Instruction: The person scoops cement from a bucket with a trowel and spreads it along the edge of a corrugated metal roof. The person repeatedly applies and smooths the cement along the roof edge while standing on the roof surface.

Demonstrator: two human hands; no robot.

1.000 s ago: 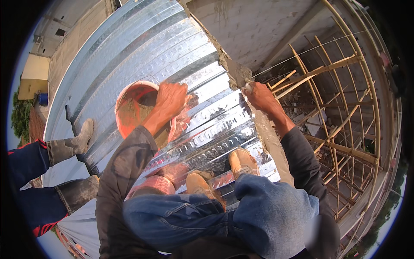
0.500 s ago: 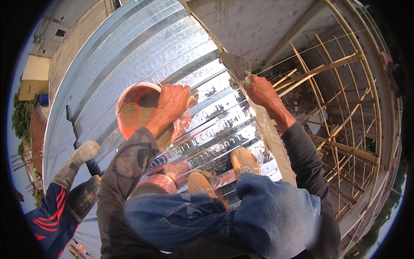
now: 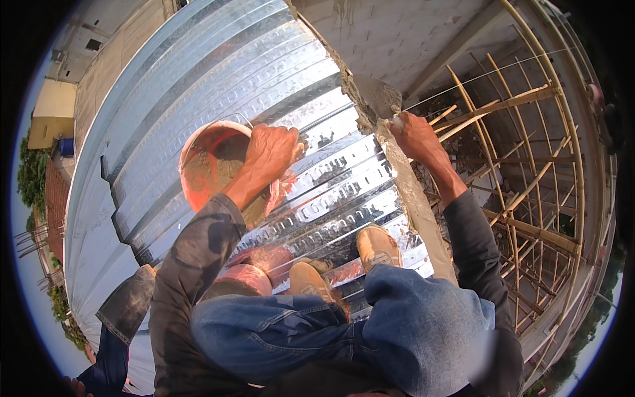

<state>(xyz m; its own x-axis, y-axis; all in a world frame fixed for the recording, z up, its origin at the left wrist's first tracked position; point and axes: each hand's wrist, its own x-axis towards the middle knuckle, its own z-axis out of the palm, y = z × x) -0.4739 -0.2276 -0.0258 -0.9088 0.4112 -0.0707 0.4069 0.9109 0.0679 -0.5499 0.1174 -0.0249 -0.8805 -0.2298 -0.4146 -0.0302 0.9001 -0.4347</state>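
My left hand [image 3: 270,155] is closed at the right rim of a red bucket [image 3: 190,165], which leans tilted on the ribbed metal sheeting. Wet grey mortar [image 3: 208,171] lies inside it and coats its wall. My right hand [image 3: 420,139] grips the handle of a trowel [image 3: 378,96]. The trowel's mortar-smeared blade points away from me, over the wall's top edge. A strip of wet mortar [image 3: 413,192] runs along that edge, beside the sheeting, below my right hand.
Shiny ribbed metal sheeting [image 3: 264,73] lies under my shoes [image 3: 378,246]. A second red bucket [image 3: 248,278] stands beside my left leg. Right of the wall is a deep drop with bamboo scaffolding [image 3: 522,198]. A co-worker's leg [image 3: 129,304] shows at lower left.
My right hand and the trowel have moved slightly right, the blade now further out over the edge. My left hand stays at the bucket. The co-worker's outstretched foot has left the view.
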